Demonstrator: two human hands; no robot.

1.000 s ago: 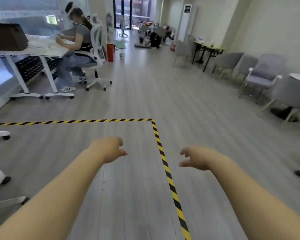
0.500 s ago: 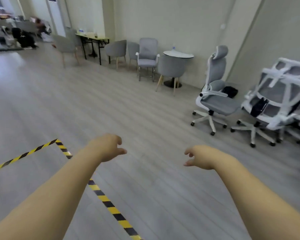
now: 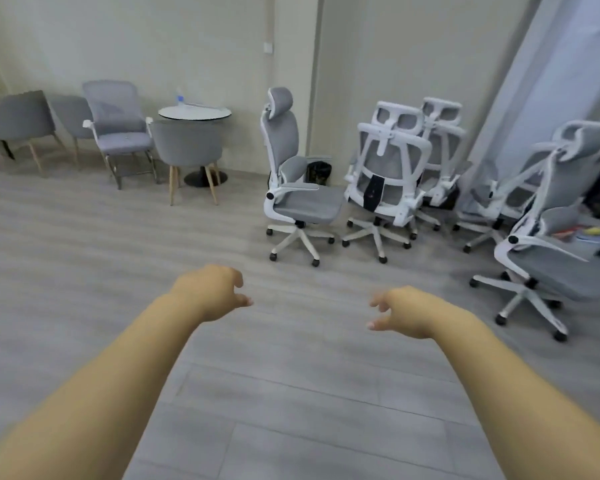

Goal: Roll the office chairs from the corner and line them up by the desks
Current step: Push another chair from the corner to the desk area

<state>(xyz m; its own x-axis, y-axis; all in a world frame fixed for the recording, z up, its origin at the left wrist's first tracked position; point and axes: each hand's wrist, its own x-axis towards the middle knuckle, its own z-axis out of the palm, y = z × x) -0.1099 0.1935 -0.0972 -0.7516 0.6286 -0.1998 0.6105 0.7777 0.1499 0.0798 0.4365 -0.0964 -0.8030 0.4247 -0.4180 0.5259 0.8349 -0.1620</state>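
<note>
Ahead, five office chairs (image 3: 303,188), two empty hands (image 3: 212,292)

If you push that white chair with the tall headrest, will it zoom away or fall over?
The office chair would probably roll easily: its base stands on small casters on smooth flooring. It likely won't tip, since the five legs spread wide. A push high on the headrest might make it swivel or lean.
</note>
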